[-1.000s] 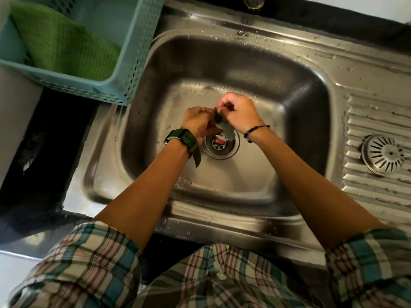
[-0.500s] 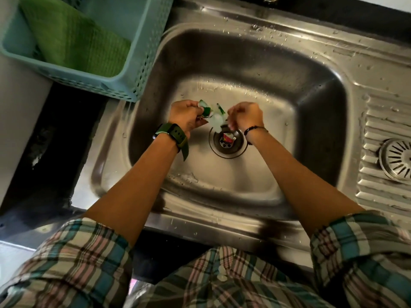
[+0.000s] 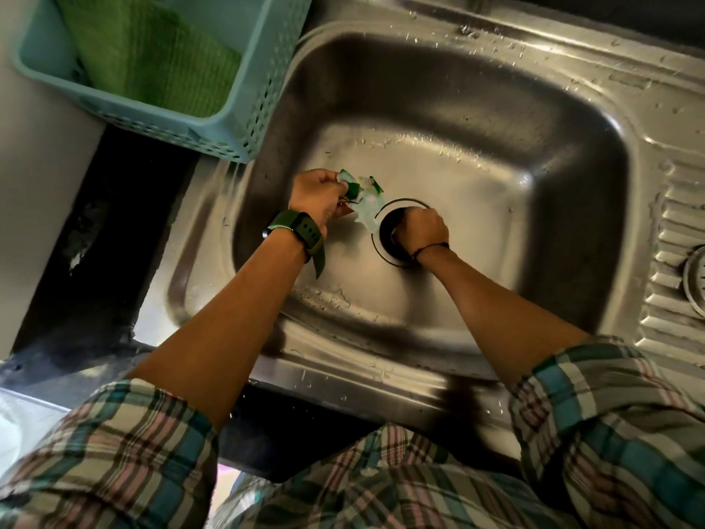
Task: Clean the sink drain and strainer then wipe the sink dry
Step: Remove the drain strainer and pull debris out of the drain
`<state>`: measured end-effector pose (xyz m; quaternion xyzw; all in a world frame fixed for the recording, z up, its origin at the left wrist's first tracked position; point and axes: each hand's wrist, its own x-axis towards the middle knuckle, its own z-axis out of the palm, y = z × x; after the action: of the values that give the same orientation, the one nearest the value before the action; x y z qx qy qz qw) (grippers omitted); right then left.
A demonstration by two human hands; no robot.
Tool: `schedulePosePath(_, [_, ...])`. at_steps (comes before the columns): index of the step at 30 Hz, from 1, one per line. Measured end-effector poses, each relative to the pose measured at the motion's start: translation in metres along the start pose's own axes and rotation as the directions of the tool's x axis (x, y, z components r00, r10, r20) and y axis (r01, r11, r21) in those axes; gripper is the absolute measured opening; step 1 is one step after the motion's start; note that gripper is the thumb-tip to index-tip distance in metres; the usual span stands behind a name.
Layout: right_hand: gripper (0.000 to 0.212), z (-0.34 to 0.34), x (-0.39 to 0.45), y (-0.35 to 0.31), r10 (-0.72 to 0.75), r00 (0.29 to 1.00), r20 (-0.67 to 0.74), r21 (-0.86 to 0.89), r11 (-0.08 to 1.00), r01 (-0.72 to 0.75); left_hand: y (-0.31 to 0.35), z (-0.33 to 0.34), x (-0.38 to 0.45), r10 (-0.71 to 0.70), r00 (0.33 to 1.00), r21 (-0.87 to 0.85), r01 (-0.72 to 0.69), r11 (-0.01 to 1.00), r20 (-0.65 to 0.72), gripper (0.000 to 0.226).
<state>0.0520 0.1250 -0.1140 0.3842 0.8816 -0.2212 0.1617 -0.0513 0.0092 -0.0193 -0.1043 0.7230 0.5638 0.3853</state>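
The stainless steel sink (image 3: 496, 120) is gleaming glossy under scattered water droplets. The teal basket (image 3: 263, 89) is showing matt perforated plastic, and the green cloth (image 3: 152, 55) inside it is looking coarsely woven.

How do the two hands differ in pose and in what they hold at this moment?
The left hand is raised beside the drain, pinching green-and-clear wrapper scraps; the right hand reaches down into the drain, its grasp hidden. The left wrist wears a green watch; the right, a thin dark band. Both are curled.

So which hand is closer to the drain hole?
Right. The right hand is at the drain hole; the left hand holds scraps beside it, toward the basket.
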Motion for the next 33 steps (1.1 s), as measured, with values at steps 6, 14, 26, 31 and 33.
schedulePosePath(6, [0.013, -0.057, -0.011, 0.008, 0.081, 0.995, -0.051, 0.67, 0.742, -0.026, -0.003, 0.014, 0.004, -0.002, 0.999, 0.099, 0.006, 0.995, -0.039, 0.012])
schedulePosePath(14, [0.009, -0.089, -0.023, -0.034, -0.318, 0.922, -0.221, 0.44, 0.811, 0.385, 0.015, 0.036, -0.012, 0.031, 0.986, -0.001, -0.031, 1.0, 0.163, 0.022])
schedulePosePath(26, [0.023, -0.078, -0.023, -0.015, 0.158, 0.983, 0.094, 0.98, 0.161, -0.119, 0.014, 0.018, -0.001, 0.072, 0.997, 0.024, -0.072, 0.997, 0.019, 0.019])
schedulePosePath(31, [0.021, -0.077, -0.037, -0.009, -0.019, 0.96, 0.28, 0.915, 0.308, -0.261, 0.009, 0.01, -0.004, 0.066, 0.997, 0.024, -0.066, 0.998, 0.04, 0.023])
schedulePosePath(33, [0.024, -0.083, -0.048, -0.019, -0.121, 0.93, 0.347, 0.888, 0.361, -0.285, 0.009, 0.011, -0.012, 0.078, 0.994, -0.021, -0.077, 0.997, 0.073, 0.024])
